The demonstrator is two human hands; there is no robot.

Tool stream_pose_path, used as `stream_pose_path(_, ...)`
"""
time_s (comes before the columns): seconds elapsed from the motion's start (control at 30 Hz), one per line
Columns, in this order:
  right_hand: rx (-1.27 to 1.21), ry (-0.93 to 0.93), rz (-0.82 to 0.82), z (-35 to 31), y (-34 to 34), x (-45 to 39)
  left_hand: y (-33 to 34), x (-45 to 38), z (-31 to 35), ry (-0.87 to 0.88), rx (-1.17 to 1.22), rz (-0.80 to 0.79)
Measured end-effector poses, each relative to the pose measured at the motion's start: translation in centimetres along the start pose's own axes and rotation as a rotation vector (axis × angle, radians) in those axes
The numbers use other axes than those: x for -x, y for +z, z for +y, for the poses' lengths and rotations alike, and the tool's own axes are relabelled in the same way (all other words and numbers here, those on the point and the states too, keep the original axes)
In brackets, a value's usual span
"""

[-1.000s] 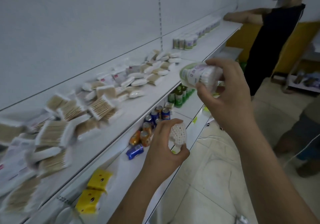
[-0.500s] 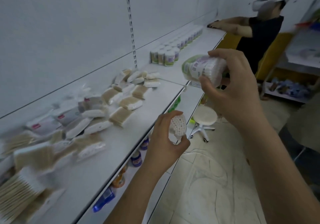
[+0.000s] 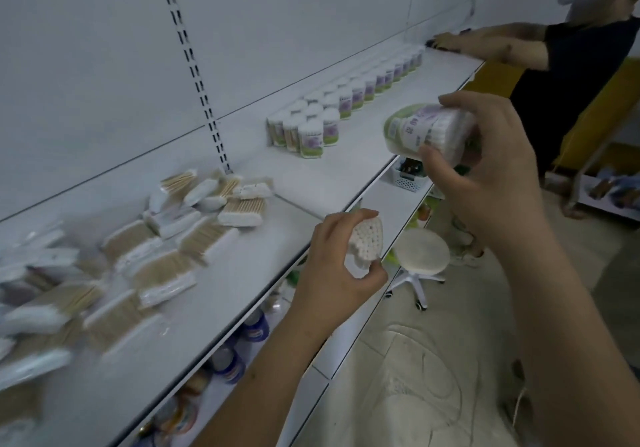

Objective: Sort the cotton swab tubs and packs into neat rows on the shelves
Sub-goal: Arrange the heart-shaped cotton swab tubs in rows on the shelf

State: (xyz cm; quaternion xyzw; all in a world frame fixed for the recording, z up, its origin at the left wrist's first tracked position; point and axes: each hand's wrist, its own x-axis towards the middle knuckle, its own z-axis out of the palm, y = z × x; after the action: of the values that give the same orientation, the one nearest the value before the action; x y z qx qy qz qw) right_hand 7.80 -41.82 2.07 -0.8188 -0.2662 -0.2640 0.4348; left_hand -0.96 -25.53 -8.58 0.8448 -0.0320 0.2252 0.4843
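Since the earlier frame the view has swung rightward along the shelf [image 3: 304, 183]: the row of standing tubs [image 3: 346, 107] now sits nearer the centre, the loose packs [image 3: 166, 238] have slid toward the left edge, and both hands stay raised in much the same pose.

Left: flat packs of wooden-stemmed swabs lie in a jumbled heap on the shelf top, overlapping and pointing different ways. They look light and soft-sided, likely to flex and slip over one another; a grip across the long edges should keep each flat.

Centre: the left hand [image 3: 332, 273] curls its fingers and thumb round a small heart-shaped tub [image 3: 365, 242], swab tips facing the camera, held just off the shelf's front edge. Behind it, tubs stand upright in 2 or 3 files running toward the far end.

Right: the right hand [image 3: 485, 176] grips a larger round tub [image 3: 427, 131] on its side, fingers over the top and thumb beneath, in the air beside the shelf edge. Both tubs appear rigid, smooth plastic and light; the label may be slick, so a hold round the body, not the lid, seems safest. A second person [image 3: 568, 51] reaches onto the shelf's far end, and a white stool [image 3: 420, 252] stands on the floor below.
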Motion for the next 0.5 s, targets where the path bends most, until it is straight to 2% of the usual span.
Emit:
stream_pose_path(0.27,-0.083,0.000,-0.043,9.4,0.9,-7.7,4.5,-9.5,-0.8,-0.002,0.007,0.098)
stream_pose_path(0.5,-0.116,0.021,-0.132,17.2,6.6,-14.5,6.9,-18.9,-4.6,-0.057,-0.031,0.156)
